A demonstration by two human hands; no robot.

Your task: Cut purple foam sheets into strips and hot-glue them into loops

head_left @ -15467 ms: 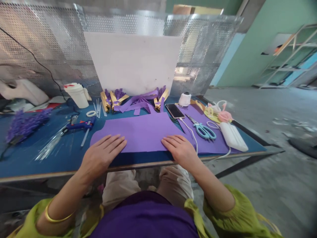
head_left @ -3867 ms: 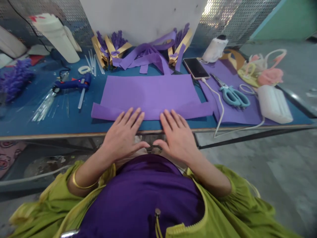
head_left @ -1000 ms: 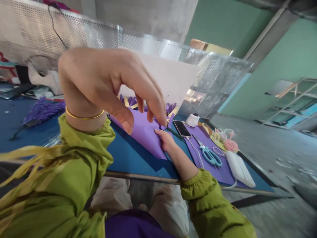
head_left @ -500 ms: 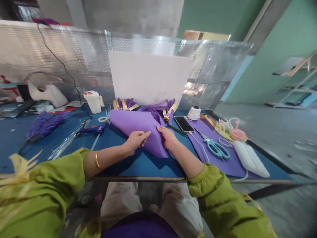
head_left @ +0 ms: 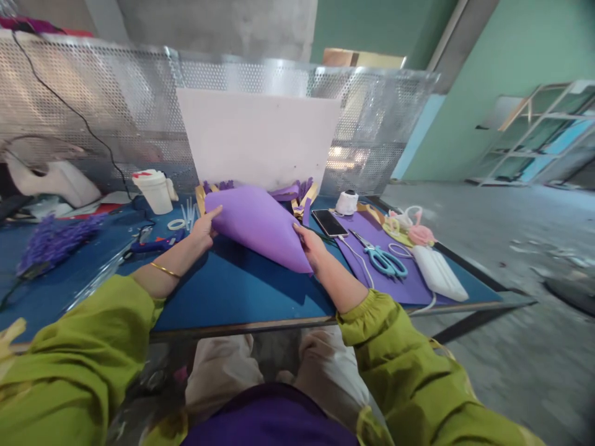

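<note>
A rolled sheet of purple wrapping paper (head_left: 260, 226) spans the space between my hands, above the blue tabletop. Its left end is gripped by my left hand (head_left: 204, 228), thumb on top and the other fingers underneath. My right hand (head_left: 312, 246) pinches the lower right end, its fingers partly hidden behind the paper. Behind the roll, purple flower bunches with gold ribbon strips (head_left: 303, 201) stick out, partly covered by it.
Right of the paper lie a phone (head_left: 330, 223), blue-handled scissors (head_left: 383, 257), a white power bank (head_left: 439, 272) and a thread spool (head_left: 346, 203). On the left are a white cup (head_left: 155, 191), a blue glue gun (head_left: 155, 245) and purple flowers (head_left: 56, 244).
My left hand has moved left from the paper's middle to its left end and now holds it. The roll is stretched flatter between both hands. The view has turned slightly right.
</note>
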